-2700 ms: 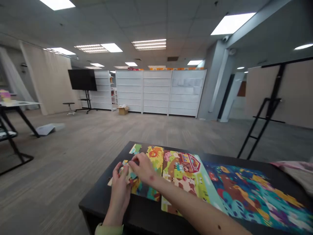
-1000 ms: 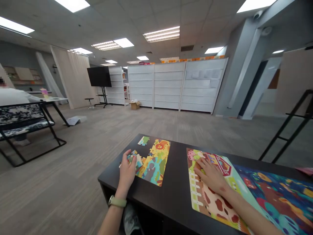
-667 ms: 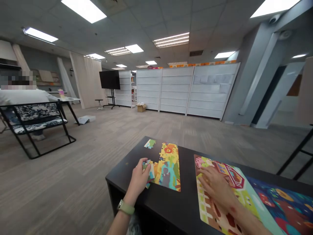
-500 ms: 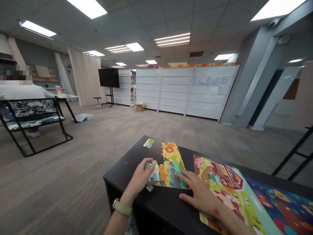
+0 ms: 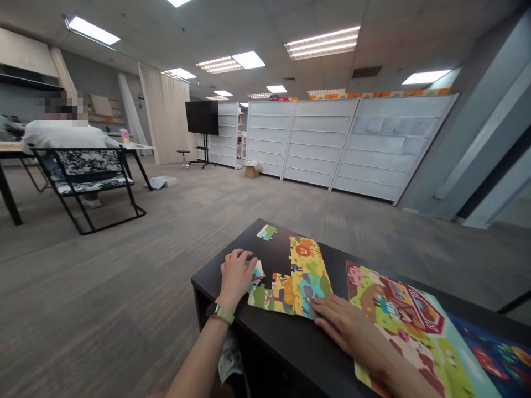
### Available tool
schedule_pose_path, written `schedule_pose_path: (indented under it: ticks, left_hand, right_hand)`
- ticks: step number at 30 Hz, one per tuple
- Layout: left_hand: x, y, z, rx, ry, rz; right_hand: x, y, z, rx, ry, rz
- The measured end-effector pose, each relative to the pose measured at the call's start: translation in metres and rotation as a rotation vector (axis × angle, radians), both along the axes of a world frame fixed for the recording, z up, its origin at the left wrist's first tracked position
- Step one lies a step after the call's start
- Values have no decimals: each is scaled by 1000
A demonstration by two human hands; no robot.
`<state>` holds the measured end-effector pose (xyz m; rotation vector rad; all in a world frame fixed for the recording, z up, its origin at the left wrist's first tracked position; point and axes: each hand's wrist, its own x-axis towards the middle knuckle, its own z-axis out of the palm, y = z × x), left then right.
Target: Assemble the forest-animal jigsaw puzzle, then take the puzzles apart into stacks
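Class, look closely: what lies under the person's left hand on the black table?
Loose puzzle pieces peek out beneath the left hand; the hand hides how many.

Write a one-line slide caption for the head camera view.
Left hand on loose pieces, right hand pressing a colourful part-built animal jigsaw on a black table.

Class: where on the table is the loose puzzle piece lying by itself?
The loose piece lies at the table's far left corner, beyond the left hand, just left of the lion puzzle.

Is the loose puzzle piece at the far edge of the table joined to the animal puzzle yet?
No, the loose piece lies apart from the animal puzzle, with bare black table between them.
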<state>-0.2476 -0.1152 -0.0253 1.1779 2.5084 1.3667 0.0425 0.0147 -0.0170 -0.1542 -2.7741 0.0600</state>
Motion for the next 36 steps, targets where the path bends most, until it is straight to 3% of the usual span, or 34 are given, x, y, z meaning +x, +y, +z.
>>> schedule_pose_path:
  ticks: [2,4,7,9,15,20,22,26,28,33,36]
  left_hand:
    - [7,-6,7,-23,42,-35]
    - [16,-18,14,-57,121,-176]
    - [34,-39,16,-160,280,-500]
    - [45,-47,13,-207,306,-554]
    - [62,-41,7,-112,389,-578]
    - [58,-34,5,51,382,-659]
    - [56,-34,0,137,361,-591]
    - [60,-25,-5,313,335,-251]
    - [66,-14,-1,347,336,-194]
    - [77,16,8,277,440,-352]
    - [80,17,6,177,489,-459]
  right_hand:
    - [0,0,-2,64,36,7]
    - [-1,0,-2,104,69,-8]
    - [-1,-2,1,134,132,-33]
    - [-1,-2,3,148,168,-43]
    - [2,5,3,104,226,-66]
    - [12,7,11,-81,263,-140]
    - [15,4,16,-157,207,-138]
    - [14,-6,20,-270,62,-88]
    - [11,-10,20,-300,57,-74]
    - [6,-12,14,-333,54,-58]
    - [7,-10,12,-341,57,-72]
